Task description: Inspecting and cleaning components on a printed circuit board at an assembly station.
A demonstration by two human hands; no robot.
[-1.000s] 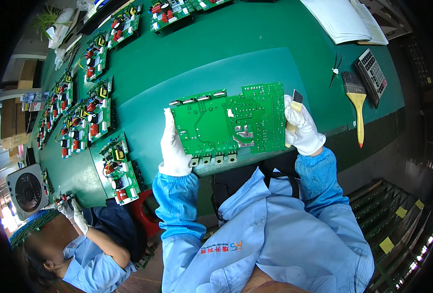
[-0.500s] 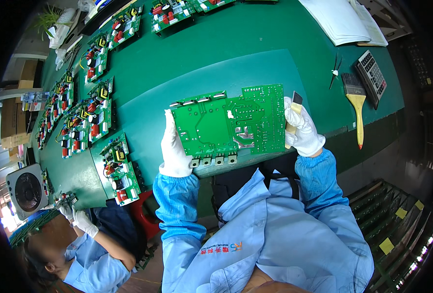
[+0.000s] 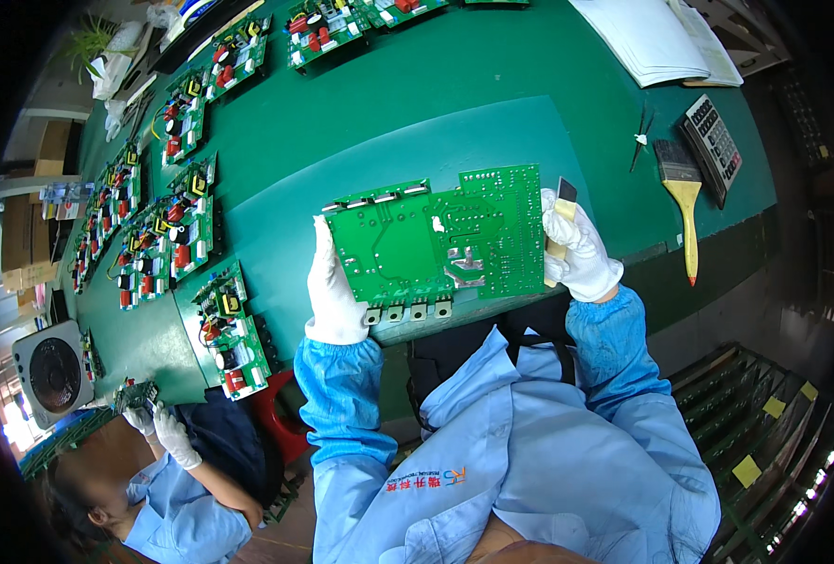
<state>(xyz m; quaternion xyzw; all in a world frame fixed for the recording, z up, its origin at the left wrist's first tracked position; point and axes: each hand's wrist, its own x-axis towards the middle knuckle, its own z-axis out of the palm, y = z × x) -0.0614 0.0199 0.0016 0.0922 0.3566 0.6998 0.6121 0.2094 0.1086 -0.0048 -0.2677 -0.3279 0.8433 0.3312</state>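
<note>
Circuit board [image 3: 440, 242] between hands, above table [image 3: 492, 103]

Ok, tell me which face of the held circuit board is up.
Solder side up: the circuit board shows bare green traces, no tall parts, held between left hand and right hand.

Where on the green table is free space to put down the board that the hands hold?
The widest bare patch is the green mat beyond the held green circuit board, between the rows of populated boards on the left and the white papers, calculator and yellow-handled brush on the right. The left edge is crowded.
</note>
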